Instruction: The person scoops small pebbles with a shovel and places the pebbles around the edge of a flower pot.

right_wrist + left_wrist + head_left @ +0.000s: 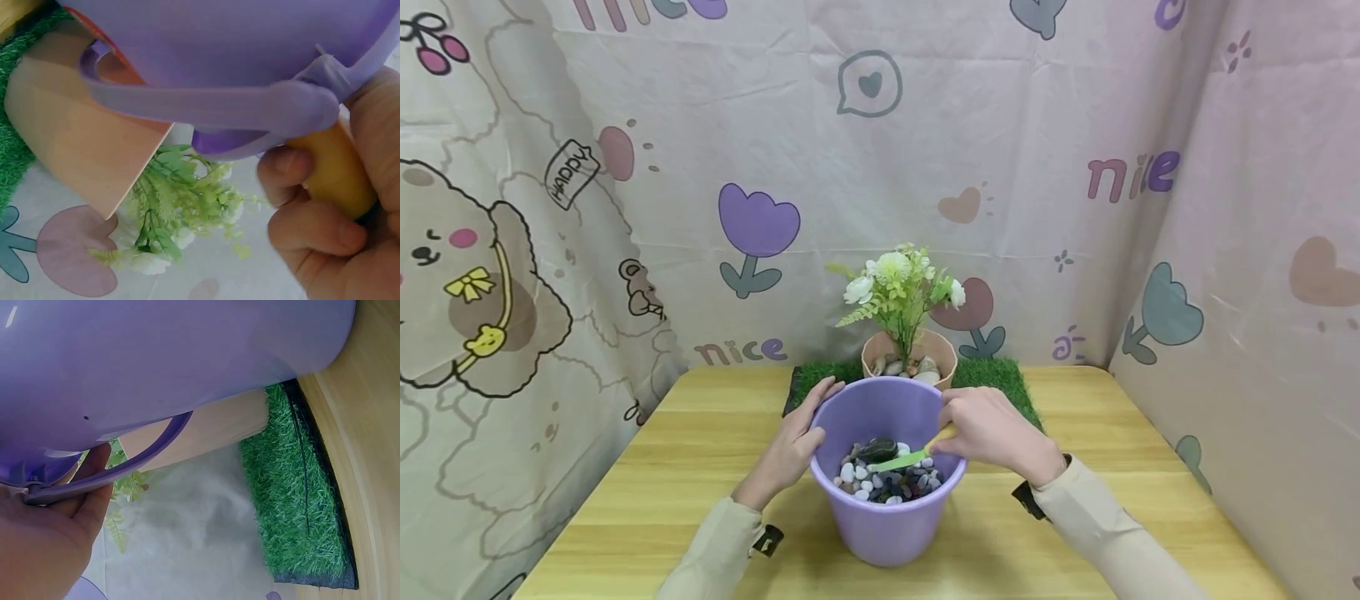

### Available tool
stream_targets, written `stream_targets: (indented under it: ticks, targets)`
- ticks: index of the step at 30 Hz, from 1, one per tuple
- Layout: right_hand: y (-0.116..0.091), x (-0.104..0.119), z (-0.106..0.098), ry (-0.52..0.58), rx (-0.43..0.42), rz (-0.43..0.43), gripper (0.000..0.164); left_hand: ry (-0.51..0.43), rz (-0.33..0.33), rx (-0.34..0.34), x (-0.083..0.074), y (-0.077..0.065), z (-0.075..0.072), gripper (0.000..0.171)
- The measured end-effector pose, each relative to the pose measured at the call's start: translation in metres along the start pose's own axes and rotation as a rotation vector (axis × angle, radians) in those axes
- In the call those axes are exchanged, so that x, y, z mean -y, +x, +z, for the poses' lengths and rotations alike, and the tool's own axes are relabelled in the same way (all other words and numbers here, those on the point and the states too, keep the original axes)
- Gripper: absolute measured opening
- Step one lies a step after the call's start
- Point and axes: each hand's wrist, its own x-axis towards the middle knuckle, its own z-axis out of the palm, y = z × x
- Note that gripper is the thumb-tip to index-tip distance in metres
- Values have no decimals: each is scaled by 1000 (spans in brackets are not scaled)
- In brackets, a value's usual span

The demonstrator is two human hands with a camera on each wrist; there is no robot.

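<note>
A purple bucket [887, 527] stands on the table, tilted slightly towards me, with pebbles [865, 487] and a larger dark stone [877, 451] inside. My left hand [792, 440] grips its left rim. In the left wrist view, the fingers [94, 509] pass behind the bucket's purple carrying handle [147, 453]. At the right rim, my right hand [988, 427] holds a small trowel by its yellow grip [334, 169]. The trowel's narrow green blade [898, 461] reaches in over the pebbles. In the right wrist view, fingers [312, 234] curl round the grip, just below the handle joint.
Behind the bucket, a peach pot [951, 354] with white flowers [892, 268] and stones stands on a green turf mat [992, 379]. Wooden tabletop [700, 442] extends on both sides. Printed cloth [880, 167] hangs behind and at the sides.
</note>
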Motion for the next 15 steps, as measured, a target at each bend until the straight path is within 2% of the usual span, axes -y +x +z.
stream_targets:
  ticks: [6, 15]
  targets:
    - [6, 6, 2, -72, 22, 45, 30, -1, 2, -1, 0, 1, 0, 76]
    - [15, 3, 6, -150, 34, 9, 27, 4, 5, -12, 0, 1, 0, 75]
